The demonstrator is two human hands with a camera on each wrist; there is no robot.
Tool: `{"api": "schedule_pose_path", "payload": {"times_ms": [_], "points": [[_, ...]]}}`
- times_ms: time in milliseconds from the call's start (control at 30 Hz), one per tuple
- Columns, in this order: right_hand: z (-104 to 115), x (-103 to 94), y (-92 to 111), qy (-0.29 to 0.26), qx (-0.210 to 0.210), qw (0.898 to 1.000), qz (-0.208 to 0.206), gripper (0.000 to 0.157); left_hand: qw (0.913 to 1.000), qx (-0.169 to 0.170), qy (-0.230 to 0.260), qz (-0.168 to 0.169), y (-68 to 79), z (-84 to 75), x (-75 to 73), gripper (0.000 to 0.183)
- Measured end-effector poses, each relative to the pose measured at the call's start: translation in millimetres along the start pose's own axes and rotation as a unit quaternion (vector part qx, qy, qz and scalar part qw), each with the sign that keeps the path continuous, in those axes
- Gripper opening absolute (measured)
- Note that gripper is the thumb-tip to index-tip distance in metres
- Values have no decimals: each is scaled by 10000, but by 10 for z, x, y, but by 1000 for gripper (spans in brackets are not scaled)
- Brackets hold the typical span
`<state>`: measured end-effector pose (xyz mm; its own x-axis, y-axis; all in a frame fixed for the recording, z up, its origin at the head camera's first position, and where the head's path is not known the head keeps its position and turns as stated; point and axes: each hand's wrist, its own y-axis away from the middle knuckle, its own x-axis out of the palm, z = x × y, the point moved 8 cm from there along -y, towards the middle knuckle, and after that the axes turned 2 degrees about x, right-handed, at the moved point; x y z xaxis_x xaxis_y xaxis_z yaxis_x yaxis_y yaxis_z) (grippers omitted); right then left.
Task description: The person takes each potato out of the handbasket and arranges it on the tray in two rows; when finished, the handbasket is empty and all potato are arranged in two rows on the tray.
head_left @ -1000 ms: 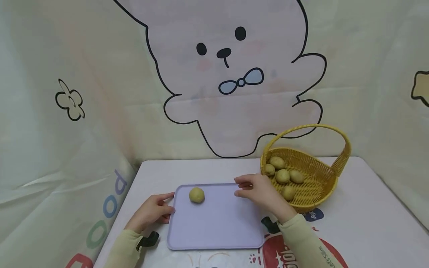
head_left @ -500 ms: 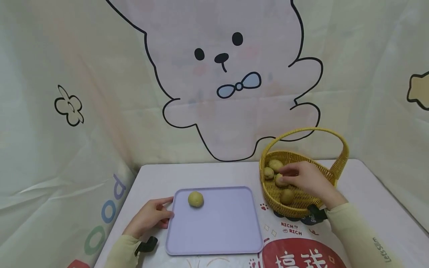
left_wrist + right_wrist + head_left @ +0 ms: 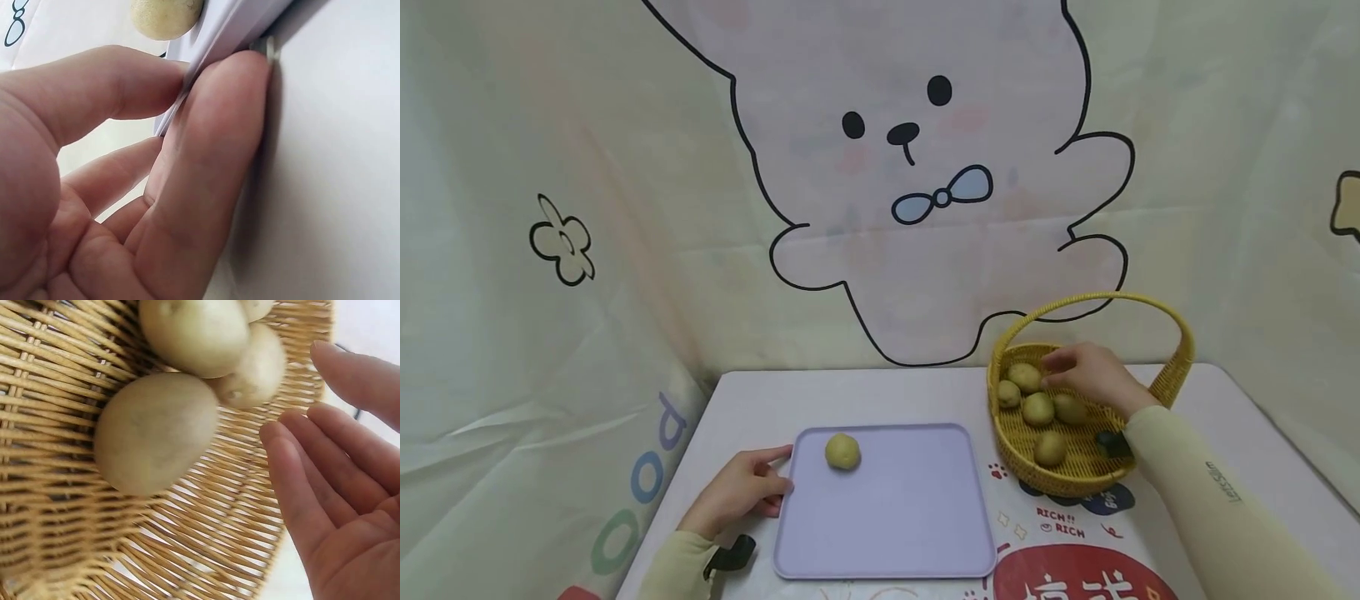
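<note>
My left hand point(image 3: 737, 492) is at the left edge of a pale purple tray point(image 3: 887, 517). In the left wrist view its thumb and a finger pinch the tray's rim point(image 3: 215, 37). One round yellowish potato point(image 3: 842, 451) lies on the tray near its back left corner. At the right stands a yellow wicker basket point(image 3: 1026, 471) with a tall handle, holding several potatoes. My right hand point(image 3: 1093, 375) is over the basket's back part, just right of the rear potato point(image 3: 1024, 377). In the right wrist view its fingers are extended, holding nothing, beside a large potato point(image 3: 156, 431).
The white table point(image 3: 865, 396) carries a printed mat with a red patch point(image 3: 1075, 575) in front of the basket. Behind it hangs a cloth backdrop point(image 3: 737, 325) with a cartoon bear. The basket handle point(image 3: 1112, 296) arches above the right hand's area.
My right hand has gone from above the tray's back right corner to the basket, then slightly farther back inside it. The left hand stays at the tray's edge.
</note>
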<state>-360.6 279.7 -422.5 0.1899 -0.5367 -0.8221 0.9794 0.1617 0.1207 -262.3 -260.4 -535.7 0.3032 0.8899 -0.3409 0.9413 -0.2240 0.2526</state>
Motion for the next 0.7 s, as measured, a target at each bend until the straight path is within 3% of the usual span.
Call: {"api": "schedule_pose_path", "payload": {"times_ms": [367, 700], "points": [[-188, 186, -251, -68, -103, 9998, 144, 54, 10000, -11, -14, 25, 11, 3, 7, 76], [-167, 236, -378, -62, -110, 9999, 66, 61, 10000, 6, 59, 43, -12, 10, 2, 76]]}}
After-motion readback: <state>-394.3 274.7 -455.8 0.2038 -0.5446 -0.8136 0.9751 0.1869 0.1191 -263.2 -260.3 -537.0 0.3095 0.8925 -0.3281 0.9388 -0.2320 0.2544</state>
